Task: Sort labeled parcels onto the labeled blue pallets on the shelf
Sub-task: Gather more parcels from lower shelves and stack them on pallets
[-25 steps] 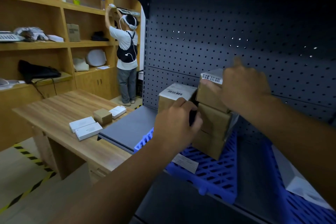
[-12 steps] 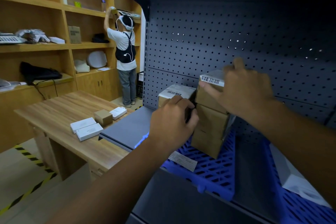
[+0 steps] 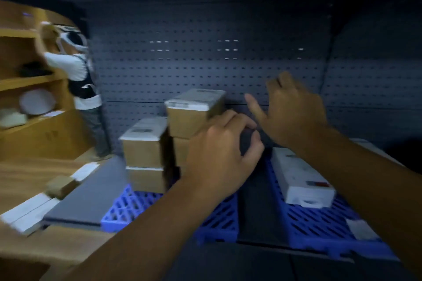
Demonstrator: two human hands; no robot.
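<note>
While both hands empty, left hand [image 3: 219, 150] loosely curled, right hand [image 3: 290, 107] spread, we check brown parcel stacks [image 3: 189, 118] ahead sit square on left blue pallet [image 3: 127, 207]; fetch next parcel from counter [image 3: 25, 178].

Single view, head-worn, wide-angle; looks forward and slightly down into a dark shelf bay; frame motion-blurred; grey perforated metal back panel [image 3: 205, 70] faces the lens squarely, edges bowed by the lens; both forearms enter from the bottom edge, left hand [image 3: 219, 153] and right hand [image 3: 294, 112] close to the camera, mid-frame; blue slatted plastic pallets [image 3: 319, 223] on the shelf lie just below the hands, near; stacked brown cardboard boxes with white labels [image 3: 182, 121] sit left of centre at arm's reach; light wooden counter [image 3: 22, 175] and a second person in a white shirt [image 3: 77, 68] at far left, further off; no second view to overlap.
</note>
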